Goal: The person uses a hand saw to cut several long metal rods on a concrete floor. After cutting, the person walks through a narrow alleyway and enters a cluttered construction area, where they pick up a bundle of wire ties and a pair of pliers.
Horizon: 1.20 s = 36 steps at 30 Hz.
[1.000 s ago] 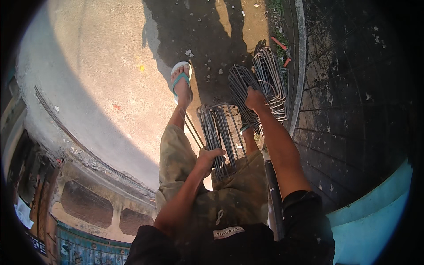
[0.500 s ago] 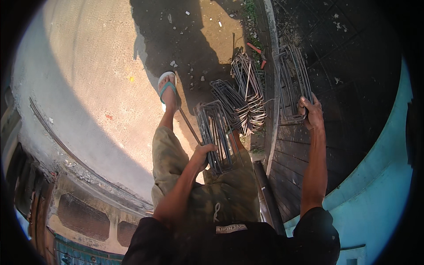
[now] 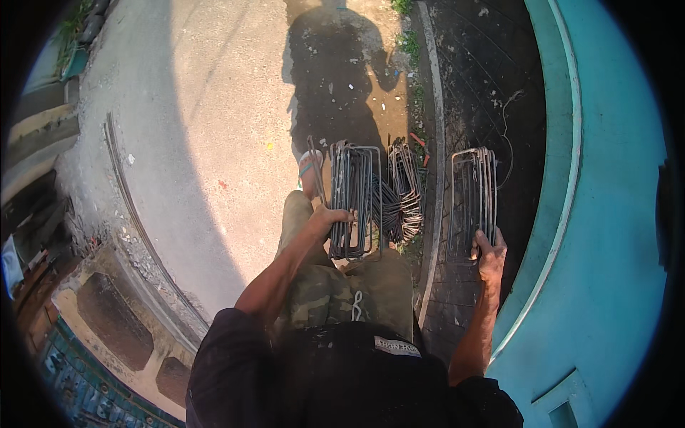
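Observation:
My left hand (image 3: 331, 218) is closed around one side of a bundle of rectangular steel rebar stirrups (image 3: 354, 185), held up in front of my thighs. A thin rod or bar runs up beside that bundle, and whether my hand grips it too is hard to tell. To the right, my right hand (image 3: 489, 253) grips the lower right corner of a thinner bundle of rebar stirrups (image 3: 474, 175) above the dark paving. Between the two, a heap of more stirrups (image 3: 404, 192) lies on the ground, partly hidden behind the left bundle.
A tool with red handles (image 3: 419, 140) lies past the heap, beside the raised kerb (image 3: 437, 93). A turquoise wall (image 3: 606, 178) rises on my right. Long thin bars (image 3: 132, 196) lie along the pavement's left side. My sandalled foot (image 3: 310, 171) is ahead.
I have straightened up, and both bundles are now raised away from the ground and heap. The view has shifted, showing more turquoise wall. Both hands keep their grip.

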Available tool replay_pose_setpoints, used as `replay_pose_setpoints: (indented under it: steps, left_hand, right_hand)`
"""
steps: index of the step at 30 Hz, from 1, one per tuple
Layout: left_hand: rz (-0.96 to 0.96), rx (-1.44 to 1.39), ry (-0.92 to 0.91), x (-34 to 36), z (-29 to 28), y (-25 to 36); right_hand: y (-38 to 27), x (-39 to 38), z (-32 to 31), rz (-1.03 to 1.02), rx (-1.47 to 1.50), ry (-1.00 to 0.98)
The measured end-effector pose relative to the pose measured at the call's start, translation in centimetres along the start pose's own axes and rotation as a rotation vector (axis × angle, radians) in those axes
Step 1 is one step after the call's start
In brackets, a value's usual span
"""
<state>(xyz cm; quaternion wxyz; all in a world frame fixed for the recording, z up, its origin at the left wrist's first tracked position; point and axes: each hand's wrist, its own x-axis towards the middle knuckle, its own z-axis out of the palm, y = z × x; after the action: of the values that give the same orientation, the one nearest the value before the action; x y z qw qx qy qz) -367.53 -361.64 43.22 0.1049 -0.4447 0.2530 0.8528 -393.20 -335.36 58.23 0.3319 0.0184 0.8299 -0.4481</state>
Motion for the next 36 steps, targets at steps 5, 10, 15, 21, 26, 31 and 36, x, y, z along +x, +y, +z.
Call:
replay_pose_setpoints:
  steps: [5, 10, 15, 21, 26, 31, 36]
  left_hand:
    - [0.247, 0.128, 0.285, -10.7, -4.3, -1.1]
    - [0.543, -0.274, 0.557, -23.6, 1.7, -11.7]
    - [0.821, -0.339, 0.820, -26.9, 8.1, -21.3]
    - [0.845, -0.375, 0.738, -30.7, 13.2, -22.9]
    - [1.104, -0.511, 0.295, -36.1, 14.8, -23.1]
    - [0.994, -0.635, -0.311, -37.7, 8.8, -24.0]
    - [0.908, -0.660, -0.291, -32.0, 7.5, -25.6]
  right_hand:
    - [10.3, -2.3, 1.0, 0.151, 0.214, -0.003]
    - [12.4, -5.9, -1.7, 0.061, 0.199, -0.251]
    - [4.5, -17.3, -1.1, -0.341, 0.021, -0.532]
    - [1.8, -27.5, 1.7, -0.935, -0.292, -0.768]
    - [3.2, -31.1, 4.1, -1.419, -0.492, -0.870]
    - [2.8, -33.8, 4.4, -1.352, -0.617, -0.921]
    - [2.8, -35.2, 5.0, -1.234, -0.738, -0.901]
